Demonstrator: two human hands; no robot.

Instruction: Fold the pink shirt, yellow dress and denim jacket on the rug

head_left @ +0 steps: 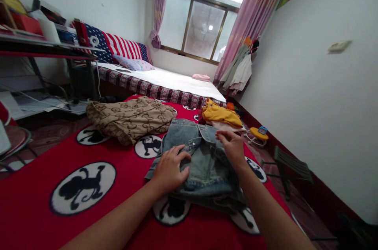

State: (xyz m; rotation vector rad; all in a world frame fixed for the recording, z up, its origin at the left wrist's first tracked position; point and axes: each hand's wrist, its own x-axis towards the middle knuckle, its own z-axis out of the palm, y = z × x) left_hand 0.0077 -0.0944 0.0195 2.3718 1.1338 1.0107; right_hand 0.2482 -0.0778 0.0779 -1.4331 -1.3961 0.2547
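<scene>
A faded blue denim jacket (203, 163) lies folded on a red blanket (124, 187) patterned with monkey figures in white circles. My left hand (173, 167) rests on the jacket's left part, fingers apart and bent, near a pocket flap with a button. At the jacket's upper right, my right hand (232, 143) has its thumb and fingers pinched together at the collar edge. The fabric between those fingertips is mostly hidden. Beyond my left hand is a brown patterned cloth (132, 118), loosely bunched. Past the jacket, yellow clothing (221, 114) sits folded on paler fabric.
Behind the blanket stands a bed (168, 78) with a white sheet. A cluttered desk (50, 51) is at the left, with a round stool (14, 139) below it. On the right floor are a yellow stool (259, 134) and a dark folding stool (292, 167) near the wall.
</scene>
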